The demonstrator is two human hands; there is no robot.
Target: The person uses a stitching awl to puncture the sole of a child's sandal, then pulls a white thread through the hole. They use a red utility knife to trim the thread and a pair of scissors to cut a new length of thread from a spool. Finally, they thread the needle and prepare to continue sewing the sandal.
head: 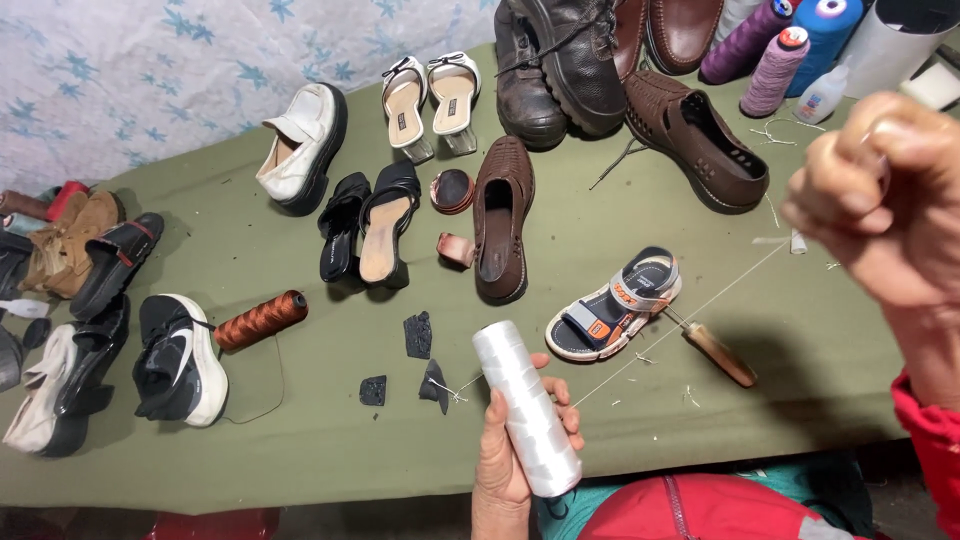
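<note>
My left hand (505, 452) grips a white thread spool (527, 408) upright near the front edge of the green-covered table (300, 440). A thin white thread (690, 313) runs from the spool up and right to my right hand (880, 190), raised in a fist and pinching the thread's end. Under the taut thread lie a small grey-and-orange sandal (615, 305) and a wooden-handled awl (718, 352).
Several shoes cover the table: brown woven shoes (503, 215), black boots (560, 65), black heels (370, 220), a white loafer (303, 145), sneakers (180, 360) at left. A copper thread spool (260, 320), black scraps (418, 335) and purple and blue thread cones (775, 45) are also present.
</note>
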